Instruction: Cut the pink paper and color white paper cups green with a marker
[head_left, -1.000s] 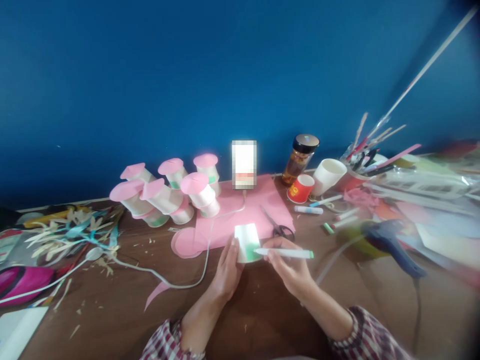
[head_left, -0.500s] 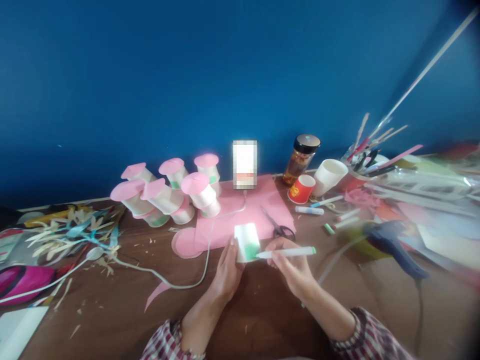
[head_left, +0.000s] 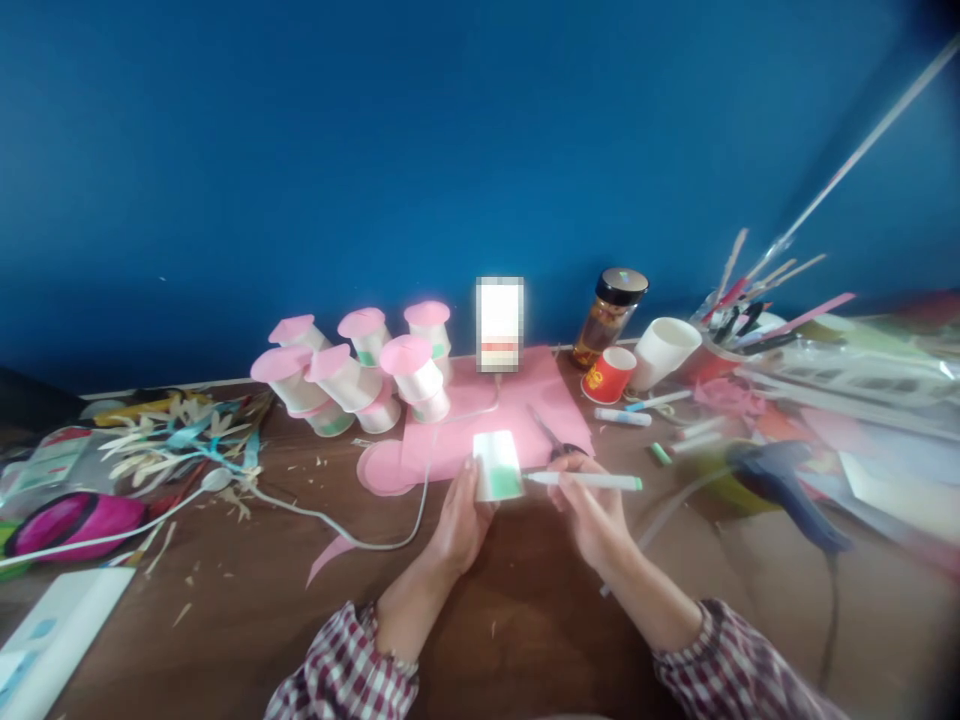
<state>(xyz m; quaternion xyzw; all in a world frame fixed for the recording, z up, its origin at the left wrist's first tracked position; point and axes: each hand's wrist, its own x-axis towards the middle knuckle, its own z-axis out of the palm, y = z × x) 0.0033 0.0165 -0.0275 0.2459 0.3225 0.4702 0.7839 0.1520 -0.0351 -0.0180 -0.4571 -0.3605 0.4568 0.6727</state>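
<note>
Left hand [head_left: 459,520]: fingers closed on near-left side of white cup.
Right hand [head_left: 596,510]: narrow pinch, held marker.
Cup [head_left: 496,453]: white, green patch low on side; sat between the hands, in front of pink sheet [head_left: 510,400].
Marker [head_left: 604,482]: roughly level, tip at cup's right edge; contact, can't tell.
Scissors [head_left: 562,437]: on pink sheet, handles right behind right hand.
Capped cups [head_left: 409,365]: pink tops, stood close together, left of sheet.
Risk, ink: cup rolling in one-sided grip could have dragged a stray green line; fingers on wet ink, if any, could have smeared it.
Risk, knock: right knuckles could have bumped scissors, jogging the tip.
Risk, cable [head_left: 375,546]: left wrist snag could have tugged it.
</note>
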